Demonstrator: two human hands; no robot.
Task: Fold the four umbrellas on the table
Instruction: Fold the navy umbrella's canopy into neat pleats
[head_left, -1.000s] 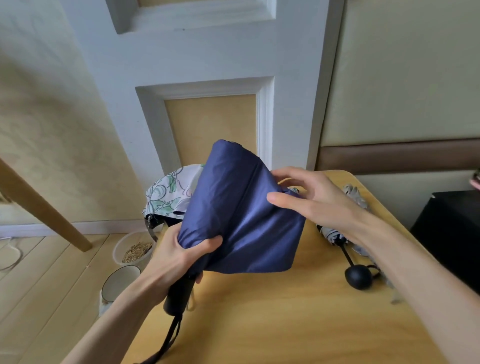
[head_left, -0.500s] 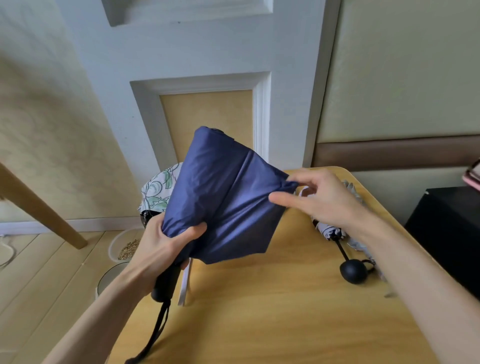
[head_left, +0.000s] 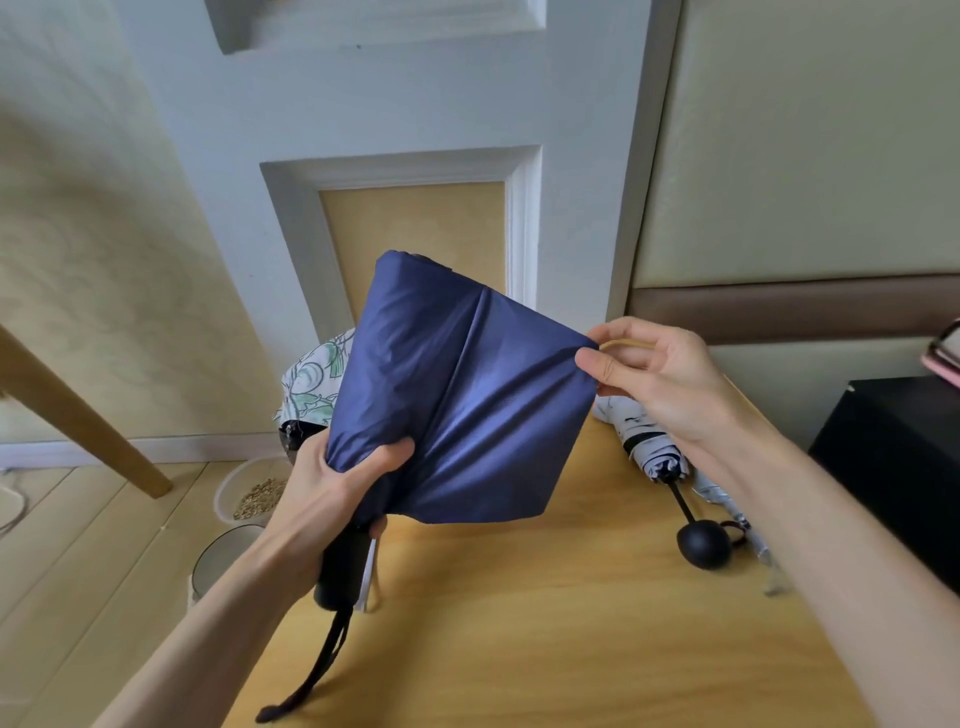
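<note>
A light wooden table (head_left: 519, 649) fills the foreground. Above its left edge hangs a black wrist strap (head_left: 317, 670), dangling from the black handle (head_left: 340, 571) of a navy blue umbrella (head_left: 457, 405), which is held in the air over the table's left half. The left hand (head_left: 332, 493) is clenched around the gathered canopy just above the handle, thumb pressed across the cloth. The canopy fans up and to the right, one flap drawn taut. The right hand (head_left: 660, 379) pinches the outer corner of that flap between thumb and fingers, over the table's far right part.

Below the right wrist, along the right edge, lies a white patterned umbrella (head_left: 654, 447), collapsed but loose, its thin black shaft ending in a round black knob (head_left: 704, 545) that rests on the tabletop. At the far left corner, partly hidden behind the navy canopy, a white umbrella with a green leaf print (head_left: 311, 384) shows.

On the floor left of the table stand a pale bowl with brown pellets (head_left: 249, 493) and, nearer, a second bowl (head_left: 223, 561). A black cabinet (head_left: 893, 457) stands just right of the table.
</note>
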